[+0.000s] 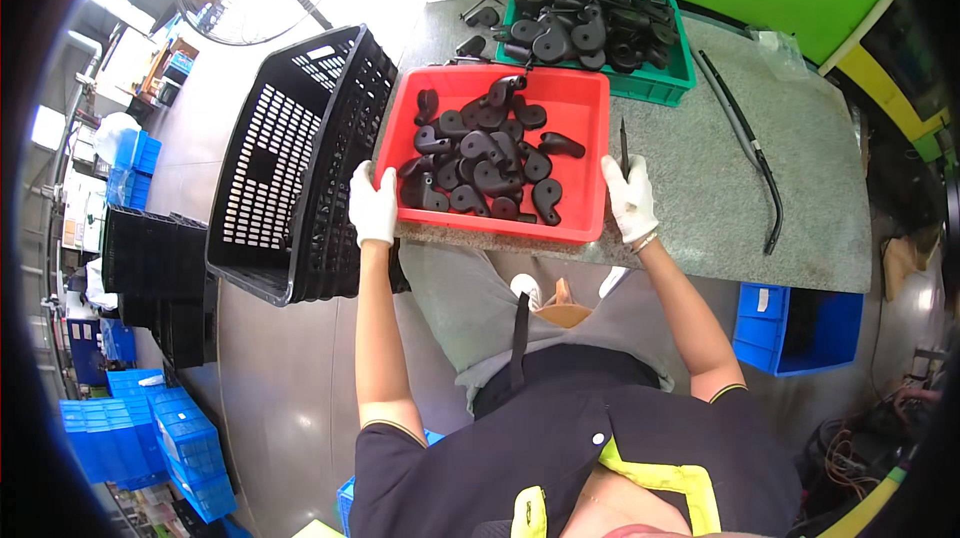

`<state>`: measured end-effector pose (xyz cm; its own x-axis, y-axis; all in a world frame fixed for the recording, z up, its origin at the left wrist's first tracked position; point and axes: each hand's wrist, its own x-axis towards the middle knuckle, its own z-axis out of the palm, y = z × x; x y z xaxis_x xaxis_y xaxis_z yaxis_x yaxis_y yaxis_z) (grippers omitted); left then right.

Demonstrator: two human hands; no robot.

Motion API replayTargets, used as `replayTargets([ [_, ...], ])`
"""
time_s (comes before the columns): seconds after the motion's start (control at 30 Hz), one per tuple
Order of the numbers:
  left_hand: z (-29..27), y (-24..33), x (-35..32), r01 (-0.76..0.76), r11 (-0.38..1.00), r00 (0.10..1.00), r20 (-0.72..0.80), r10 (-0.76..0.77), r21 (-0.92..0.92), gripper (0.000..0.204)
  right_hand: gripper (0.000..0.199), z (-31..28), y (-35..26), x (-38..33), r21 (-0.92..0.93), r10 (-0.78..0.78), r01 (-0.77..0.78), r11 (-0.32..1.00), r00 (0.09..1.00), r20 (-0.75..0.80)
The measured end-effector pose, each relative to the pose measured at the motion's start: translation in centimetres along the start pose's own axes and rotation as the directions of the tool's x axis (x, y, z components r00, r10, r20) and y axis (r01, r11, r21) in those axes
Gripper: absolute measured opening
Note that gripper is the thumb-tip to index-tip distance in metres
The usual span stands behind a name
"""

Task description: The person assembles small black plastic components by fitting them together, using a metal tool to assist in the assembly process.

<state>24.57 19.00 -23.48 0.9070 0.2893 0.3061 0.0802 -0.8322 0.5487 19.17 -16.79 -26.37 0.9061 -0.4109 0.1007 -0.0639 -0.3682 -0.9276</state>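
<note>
Gloved L hand [374, 204] clamps left rim of red tray [572, 118]; R hand [632, 203], closed on slim dark tool [623, 141], is at its right rim. Loose black pcs. [490, 150] lie in tray at near edge of bench [820, 188], w/ similar pcs. in far green crate [645, 89]; amt. done unclear, plenty seemingly left.

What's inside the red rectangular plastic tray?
The red rectangular plastic tray holds a loose heap of curved black parts. Bare red bottom shows around them; the undermost parts and the bottom beneath the heap are covered.
</note>
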Motion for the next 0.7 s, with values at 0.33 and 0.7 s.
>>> replayTargets([
  [0.33,1.9,-2.9,0.1,0.089,0.979,0.994,0.071,-0.077,-0.185,0.034,0.055,0.1,0.8,0.0,0.019,0.131,-0.136,0.991,0.978,0.163],
  [0.7,1.6,1.6,-3.6,0.068,0.981,0.995,0.09,-0.053,-0.182,0.032,0.048,-4.2,4.3,0.0,0.038,0.081,-0.085,0.996,0.992,0.095],
])
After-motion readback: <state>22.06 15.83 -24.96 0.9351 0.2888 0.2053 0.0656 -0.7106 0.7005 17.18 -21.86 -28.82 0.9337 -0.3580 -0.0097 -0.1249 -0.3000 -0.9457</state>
